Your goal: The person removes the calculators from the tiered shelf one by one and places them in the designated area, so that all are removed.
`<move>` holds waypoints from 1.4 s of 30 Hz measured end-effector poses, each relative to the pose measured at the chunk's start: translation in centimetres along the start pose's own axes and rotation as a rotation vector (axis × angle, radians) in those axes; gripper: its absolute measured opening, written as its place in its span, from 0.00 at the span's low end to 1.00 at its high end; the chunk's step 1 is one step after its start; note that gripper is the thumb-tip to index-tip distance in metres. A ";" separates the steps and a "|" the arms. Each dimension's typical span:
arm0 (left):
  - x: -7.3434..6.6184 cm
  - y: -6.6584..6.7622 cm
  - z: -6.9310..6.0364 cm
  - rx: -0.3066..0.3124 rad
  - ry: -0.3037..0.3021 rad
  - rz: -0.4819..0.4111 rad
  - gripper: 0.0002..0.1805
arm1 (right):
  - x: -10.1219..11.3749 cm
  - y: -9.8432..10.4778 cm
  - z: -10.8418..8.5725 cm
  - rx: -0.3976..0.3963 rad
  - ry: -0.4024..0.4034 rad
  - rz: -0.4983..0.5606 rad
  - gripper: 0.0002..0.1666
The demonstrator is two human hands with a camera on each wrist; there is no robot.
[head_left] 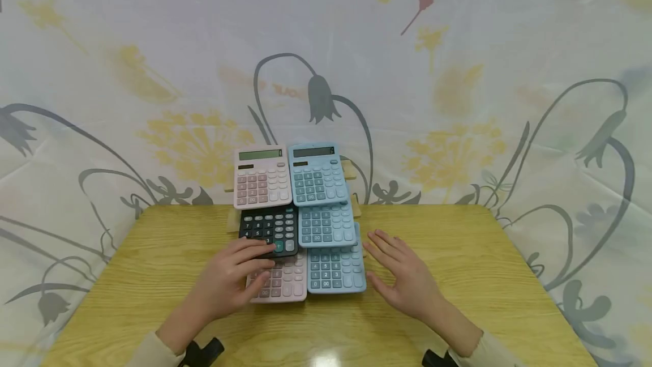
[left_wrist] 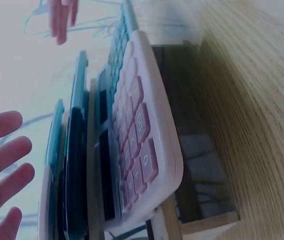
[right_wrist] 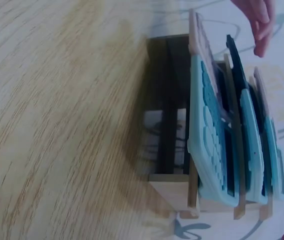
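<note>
- Head view: I log left hand (head_left: 231,279), fingers loosely spread, over black calculator (head_left: 275,224) and lower pink calculator (head_left: 292,282).
- Right hand (head_left: 402,276): fingers extended, beside blue calculators (head_left: 326,225).
- Beyond left hand: upper pink calculator (head_left: 262,180).
- Between hands: wooden stand (right_wrist: 172,194).

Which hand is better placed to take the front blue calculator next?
Probably the right: in the head view, the right hand is open beside the front blue calculator's right edge, while the left hand is across by the black calculator.
</note>
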State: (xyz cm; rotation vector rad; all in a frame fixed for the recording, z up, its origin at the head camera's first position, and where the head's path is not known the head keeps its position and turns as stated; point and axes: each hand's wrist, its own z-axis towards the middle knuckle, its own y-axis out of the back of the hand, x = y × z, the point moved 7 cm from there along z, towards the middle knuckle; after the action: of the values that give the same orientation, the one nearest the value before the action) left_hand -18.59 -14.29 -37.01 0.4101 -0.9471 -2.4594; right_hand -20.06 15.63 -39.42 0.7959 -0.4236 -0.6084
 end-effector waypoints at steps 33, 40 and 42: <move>8.1 0.7 -8.3 -0.229 0.763 -0.247 0.06 | -3.3 1.3 2.3 -0.270 -0.444 0.498 0.13; 9.0 -0.6 -9.9 -0.186 0.818 -0.331 0.09 | -5.8 -0.6 2.3 -0.271 -0.565 0.604 0.13; 9.2 -0.9 -10.1 -0.182 0.815 -0.348 0.11 | -6.4 -1.0 2.3 -0.279 -0.590 0.646 0.13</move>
State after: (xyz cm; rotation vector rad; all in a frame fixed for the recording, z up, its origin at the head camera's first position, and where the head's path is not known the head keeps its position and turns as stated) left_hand -22.32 -24.09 -45.86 1.4591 -0.3170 -2.2726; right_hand -26.54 17.96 -39.52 0.1665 -1.0596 -0.2689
